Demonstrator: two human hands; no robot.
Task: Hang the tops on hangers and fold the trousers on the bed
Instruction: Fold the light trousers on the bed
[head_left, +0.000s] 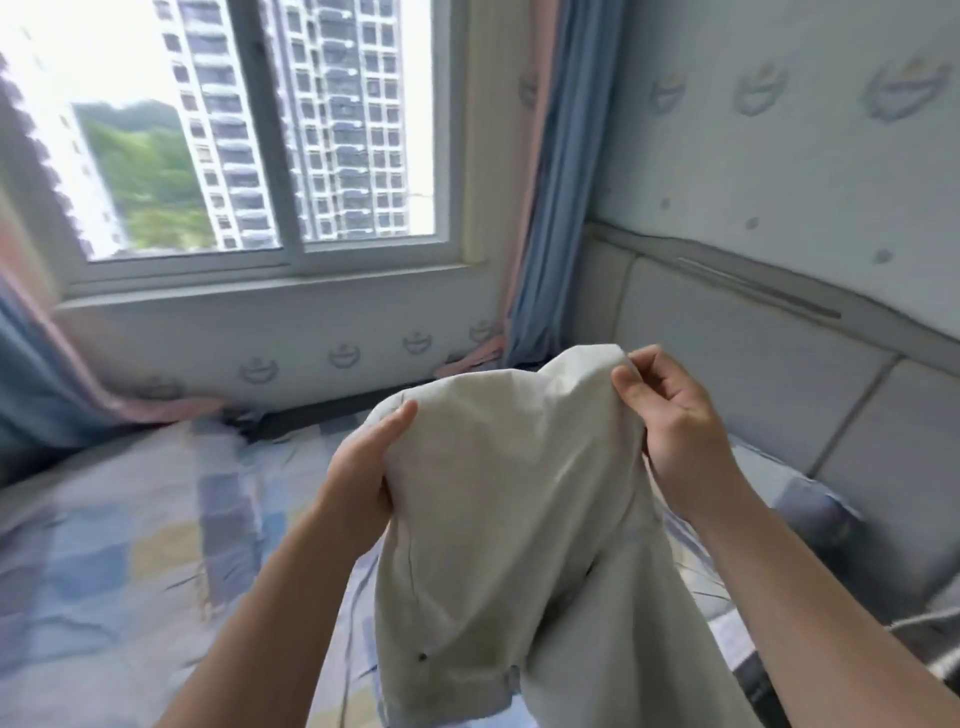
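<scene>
Pale beige trousers (509, 519) held up in mid-air over the bed (130, 545), centre of view, cloth bunched at the top and hanging down toward the camera in two lobes. Small dark dot on the lower left part of the cloth.

Left hand (363, 467) grips the upper left edge: thumb lies on the front face, the other fingers are hidden behind the cloth. Right hand (670, 426) pinches the top right edge, fingers (631, 387) curled and clamped on the fabric. Both forearms bare.

Bed has a pastel checked sheet, blue, lilac and yellow squares, wrinkled. Padded grey headboard (753, 374) on the right, pale wallpaper with small emblems above it. Window (260, 156) straight ahead, high-rise blocks and green hillside outside. Blue-and-pink curtain (550, 208) hangs between window and headboard; another one at the far left edge. View is motion-blurred.
</scene>
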